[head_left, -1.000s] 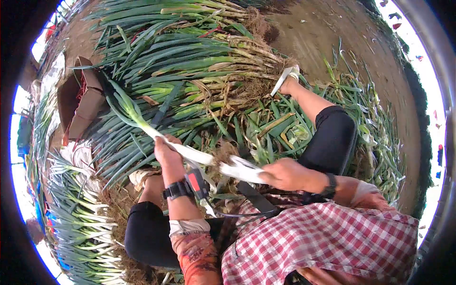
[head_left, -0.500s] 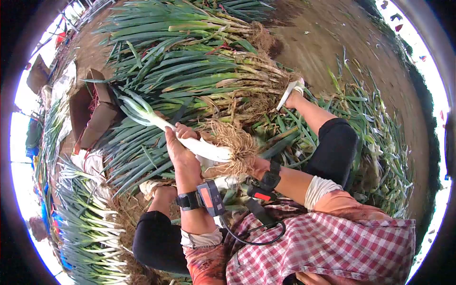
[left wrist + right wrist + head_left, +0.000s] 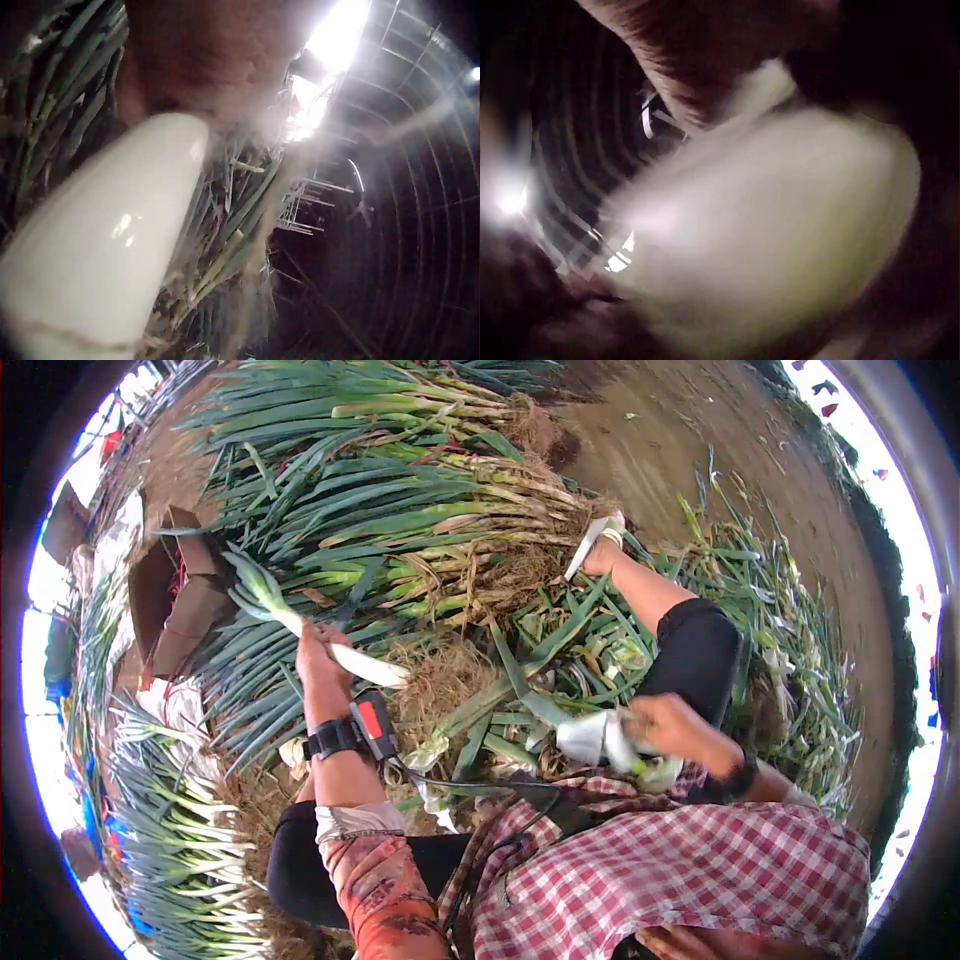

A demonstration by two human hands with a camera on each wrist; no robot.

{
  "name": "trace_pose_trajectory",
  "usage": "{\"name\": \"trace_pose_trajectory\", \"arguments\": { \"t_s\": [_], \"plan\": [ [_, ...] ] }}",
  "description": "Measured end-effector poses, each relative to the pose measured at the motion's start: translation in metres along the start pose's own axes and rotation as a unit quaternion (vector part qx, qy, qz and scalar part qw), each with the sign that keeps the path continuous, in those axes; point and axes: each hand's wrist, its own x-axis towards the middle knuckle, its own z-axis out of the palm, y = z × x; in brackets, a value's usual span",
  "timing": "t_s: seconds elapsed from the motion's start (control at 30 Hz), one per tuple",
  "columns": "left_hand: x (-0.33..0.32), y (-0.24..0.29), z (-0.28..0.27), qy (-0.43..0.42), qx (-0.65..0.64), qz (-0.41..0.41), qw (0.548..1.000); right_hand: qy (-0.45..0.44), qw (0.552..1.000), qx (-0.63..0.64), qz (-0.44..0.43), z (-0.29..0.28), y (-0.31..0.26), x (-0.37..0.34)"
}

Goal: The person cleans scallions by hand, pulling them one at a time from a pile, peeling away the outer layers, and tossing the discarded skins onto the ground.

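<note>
My left hand [image 3: 322, 655] grips a long leek-like green onion [image 3: 370, 666] around its white shaft, leaves toward the upper left and bushy roots [image 3: 440, 675] toward the right. Up close in the left wrist view, the smooth white shaft [image 3: 112, 232] runs down from the fingers. Over the right knee, my right hand [image 3: 685, 730] pinches a peeled outer layer [image 3: 585, 738], white with a long green leaf trailing up and left. That peeling [image 3: 780, 217] is a pale blur in the right wrist view, right under the hand.
Bundled green onions [image 3: 420, 510] lie ahead, roots to the right. Another row of white-stemmed onions [image 3: 200, 840] lies at the lower left, near a cardboard box [image 3: 190, 610]. Discarded leaves [image 3: 780, 650] heap around the right leg [image 3: 690, 630]. Bare ground [image 3: 680, 430] shows at the upper right.
My right hand has gone from the onion's root end out to the right, carrying a peeled layer away. My left hand has shifted slightly left, still holding the onion.
</note>
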Motion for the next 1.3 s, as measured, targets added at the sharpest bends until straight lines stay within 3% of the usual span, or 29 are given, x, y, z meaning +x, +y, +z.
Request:
{"name": "trace_pose_trajectory", "arguments": {
  "t_s": [0.07,0.13,0.2,0.27,0.33,0.4,0.43,0.47,0.53,0.6,0.67,0.73,0.77,0.87,0.93,1.0,1.07,1.13,1.17,1.27,1.3],
  "plan": [
    [-0.004,-0.017,0.017,0.075,0.015,0.013,0.997,0.112,0.965,-0.230,-0.064,-0.006,0.003,0.021],
    [0.010,-0.028,0.001,0.044,-0.020,0.001,0.999,0.311,0.887,-0.221,-0.261,-0.015,-0.018,0.055],
    [-0.010,-0.033,0.006,0.045,-0.009,-0.006,0.999,0.275,0.900,0.027,-0.338,-0.011,-0.054,0.095],
    [-0.014,-0.037,0.001,0.031,0.029,0.004,0.999,0.142,0.936,0.108,-0.303,-0.009,-0.115,0.112],
    [-0.029,-0.039,0.004,0.035,0.011,-0.003,0.999,0.147,0.931,0.086,-0.324,0.026,-0.140,0.168],
    [-0.024,-0.046,-0.008,0.011,-0.030,-0.036,0.999,0.069,0.957,0.091,-0.266,0.047,-0.168,0.195],
    [-0.037,-0.043,0.001,0.063,0.053,0.007,0.997,0.014,0.967,0.028,-0.253,0.051,-0.179,0.199],
    [-0.032,-0.044,-0.002,0.052,-0.029,-0.014,0.998,-0.003,0.951,0.010,-0.309,0.063,-0.178,0.206],
    [-0.025,-0.045,-0.019,0.016,0.015,-0.003,1.000,-0.123,0.963,0.070,-0.227,0.074,-0.171,0.192],
    [-0.023,-0.046,-0.019,0.059,0.019,-0.008,0.998,-0.010,0.966,0.108,-0.236,0.097,-0.145,0.180],
    [-0.012,-0.049,-0.028,0.048,-0.010,-0.008,0.999,-0.113,0.965,0.176,-0.160,0.090,-0.120,0.157],
    [-0.019,-0.048,-0.023,0.064,0.030,0.014,0.997,-0.129,0.965,0.166,-0.159,0.084,-0.095,0.130],
    [-0.030,-0.048,-0.017,0.065,0.091,0.058,0.992,-0.117,0.972,0.130,-0.160,0.081,-0.088,0.116],
    [-0.054,-0.040,-0.003,0.036,0.058,0.097,0.993,-0.121,0.976,0.069,-0.170,0.075,-0.063,0.093],
    [-0.078,-0.025,0.007,-0.017,0.002,0.118,0.993,-0.127,0.983,-0.043,-0.122,0.072,-0.041,0.083],
    [-0.108,-0.004,0.015,-0.045,0.025,0.143,0.988,-0.174,0.972,-0.150,-0.053,0.071,-0.001,0.087],
    [-0.143,0.009,0.018,-0.041,0.029,0.186,0.981,-0.027,0.978,-0.122,-0.165,0.086,0.042,0.110],
    [-0.181,0.016,0.014,-0.053,-0.021,0.223,0.973,-0.050,0.983,-0.093,-0.153,0.080,0.026,0.121],
    [-0.191,0.015,0.009,-0.056,-0.031,0.245,0.967,-0.069,0.984,-0.084,-0.139,0.071,-0.023,0.099],
    [-0.247,0.036,-0.011,-0.093,-0.104,0.274,0.952,-0.067,0.955,-0.248,-0.149,0.073,-0.024,0.108],
    [-0.257,0.042,-0.022,-0.083,-0.091,0.316,0.941,-0.090,0.957,-0.224,-0.162,0.074,-0.007,0.122]
  ]
}}
